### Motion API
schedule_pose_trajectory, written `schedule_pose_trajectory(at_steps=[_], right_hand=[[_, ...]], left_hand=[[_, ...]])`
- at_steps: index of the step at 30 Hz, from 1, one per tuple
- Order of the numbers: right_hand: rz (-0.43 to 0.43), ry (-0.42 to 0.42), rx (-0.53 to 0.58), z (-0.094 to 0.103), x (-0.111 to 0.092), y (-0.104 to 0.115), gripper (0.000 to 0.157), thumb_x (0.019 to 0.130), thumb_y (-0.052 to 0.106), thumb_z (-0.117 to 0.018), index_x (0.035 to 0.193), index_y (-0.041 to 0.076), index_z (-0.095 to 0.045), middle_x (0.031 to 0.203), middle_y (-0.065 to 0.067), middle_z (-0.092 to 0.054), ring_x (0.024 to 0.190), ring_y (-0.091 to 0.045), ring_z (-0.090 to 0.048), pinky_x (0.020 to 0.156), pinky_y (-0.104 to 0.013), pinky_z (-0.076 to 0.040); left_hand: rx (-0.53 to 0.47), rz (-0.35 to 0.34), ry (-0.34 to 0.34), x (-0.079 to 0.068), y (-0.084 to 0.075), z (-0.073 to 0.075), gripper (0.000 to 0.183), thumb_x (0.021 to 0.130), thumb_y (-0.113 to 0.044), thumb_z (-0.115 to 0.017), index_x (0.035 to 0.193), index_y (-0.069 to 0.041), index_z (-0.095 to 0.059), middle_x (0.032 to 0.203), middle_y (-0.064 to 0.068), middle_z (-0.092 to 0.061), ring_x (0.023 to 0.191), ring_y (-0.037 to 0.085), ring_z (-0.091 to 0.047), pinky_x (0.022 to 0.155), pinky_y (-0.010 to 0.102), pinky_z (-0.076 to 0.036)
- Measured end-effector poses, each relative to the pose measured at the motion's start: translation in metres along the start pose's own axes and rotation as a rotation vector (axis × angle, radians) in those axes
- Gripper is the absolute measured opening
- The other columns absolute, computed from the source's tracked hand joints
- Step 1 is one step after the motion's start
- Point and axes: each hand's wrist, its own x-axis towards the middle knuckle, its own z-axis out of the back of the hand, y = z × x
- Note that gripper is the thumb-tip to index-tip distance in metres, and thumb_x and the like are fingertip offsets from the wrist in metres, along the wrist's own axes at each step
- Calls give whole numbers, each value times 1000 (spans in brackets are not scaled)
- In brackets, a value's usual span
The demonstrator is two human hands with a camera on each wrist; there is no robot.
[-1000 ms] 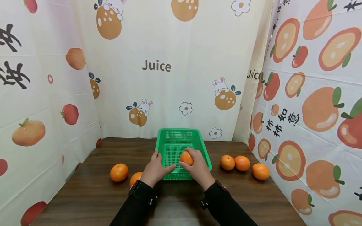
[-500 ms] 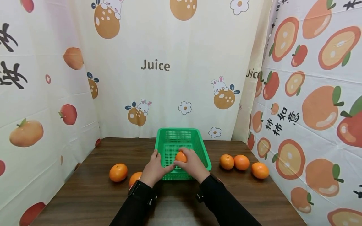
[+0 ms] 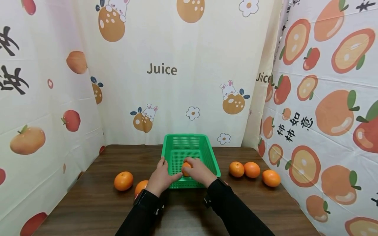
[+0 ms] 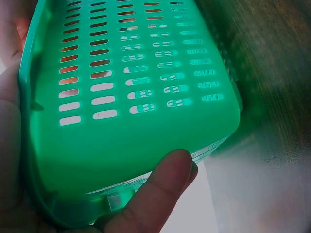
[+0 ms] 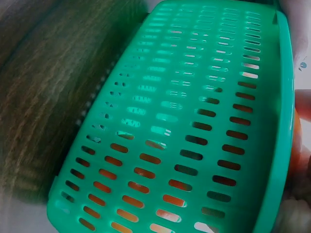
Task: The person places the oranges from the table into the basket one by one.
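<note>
A green plastic basket (image 3: 189, 139) with slotted walls stands on the table. My left hand (image 3: 162, 178) grips its near left corner, thumb by the near rim; in the left wrist view a finger (image 4: 167, 179) lies against the outside of the basket wall (image 4: 131, 160). My right hand (image 3: 202, 172) holds an orange mandarin (image 3: 186, 169) low inside the basket, near the front wall. In the right wrist view the basket wall (image 5: 146, 107) hides most of that hand; orange colour shows through the slots.
On the brown wooden table (image 3: 94, 203), one mandarin (image 3: 123, 181) lies to the left, and another (image 3: 141, 187) is partly hidden by my left wrist. Three mandarins (image 3: 252, 169) lie right of the basket. Fruit-print curtains (image 3: 177, 98) stand behind and at both sides.
My right hand has moved left and lower inside the basket with the mandarin. My left hand keeps its grip on the basket corner.
</note>
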Motion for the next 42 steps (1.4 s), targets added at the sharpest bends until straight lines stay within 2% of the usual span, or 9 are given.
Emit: schedule_pose_trajectory(at_steps=[7, 12, 25, 29, 36, 42], right_hand=[[-38, 33, -47, 0, -2, 1, 35, 106, 30, -60, 140, 21, -65, 123, -14, -55, 97, -25, -46, 75, -41, -40], [-46, 45, -43, -1, -1, 4, 37, 106, 31, -62, 141, 21, -66, 130, -16, -56, 101, -26, -47, 78, -42, -40], [-51, 77, -102, 0, 0, 8, 36, 109, 33, -58, 142, 22, -67, 138, -16, -57, 109, -25, -50, 85, -42, -44], [-46, 91, -108, 0, 2, 7, 37, 109, 31, -55, 141, 21, -68, 136, -15, -57, 107, -25, -48, 84, -41, -42], [-54, 115, -132, -1, 6, 5, 39, 108, 31, -56, 144, 21, -67, 131, -14, -57, 97, -23, -52, 81, -39, -45], [-38, 135, -152, 0, 7, 4, 38, 108, 30, -60, 143, 21, -68, 139, -14, -60, 104, -22, -56, 88, -42, -50]], left_hand=[[-9, -10, -2, -1, 1, -1, 112, 91, -69, -72, 164, 7, -32, 178, 21, -15, 144, 48, -52, 111, 59, -50], [-6, -10, -7, -3, 0, 0, 111, 92, -69, -72, 164, 7, -32, 178, 21, -15, 144, 47, -52, 111, 59, -50], [-12, -8, -6, -2, 0, 1, 112, 92, -69, -72, 163, 8, -33, 177, 22, -16, 144, 47, -51, 111, 60, -50], [-8, -10, 0, -2, 0, 1, 111, 92, -69, -71, 163, 7, -32, 178, 22, -16, 143, 47, -53, 111, 59, -51], [-2, -15, -4, -1, 1, 2, 111, 92, -69, -71, 163, 8, -33, 177, 22, -17, 143, 47, -53, 110, 60, -51], [-8, -27, -2, -3, 1, 1, 110, 93, -68, -71, 162, 8, -34, 177, 22, -16, 140, 46, -56, 107, 58, -53]])
